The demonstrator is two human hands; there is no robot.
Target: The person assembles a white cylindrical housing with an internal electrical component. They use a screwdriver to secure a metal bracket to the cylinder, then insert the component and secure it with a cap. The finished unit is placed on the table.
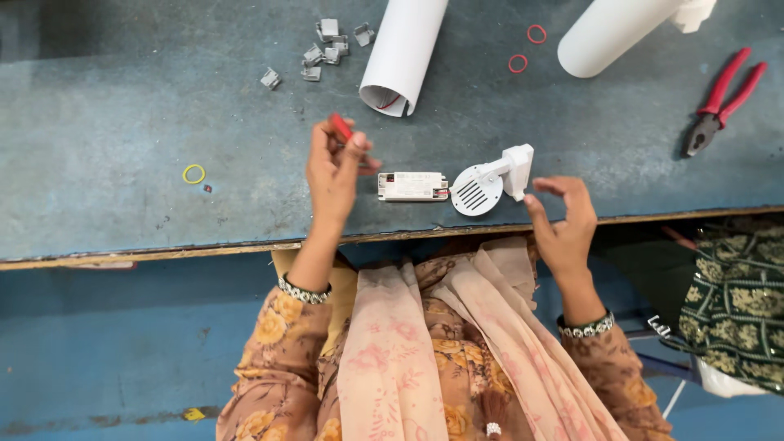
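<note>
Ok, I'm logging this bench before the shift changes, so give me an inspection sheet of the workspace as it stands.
Surface: worn blue-grey bench, scuffed, wooden front edge.
Job's things: left hand pinches a small red piece; white driver box and round vented lamp head with bracket lie beside it.
Clutter: grey clips in a loose group, two white tubes, red pliers, two red rings, one yellow ring.
Fingers: left closed on the red piece; right hand open, empty, at the bench edge.
Cables: short red wire at the driver box end; red wire inside the nearer tube.
Surroundings: blue floor, green patterned cloth at right.
</note>
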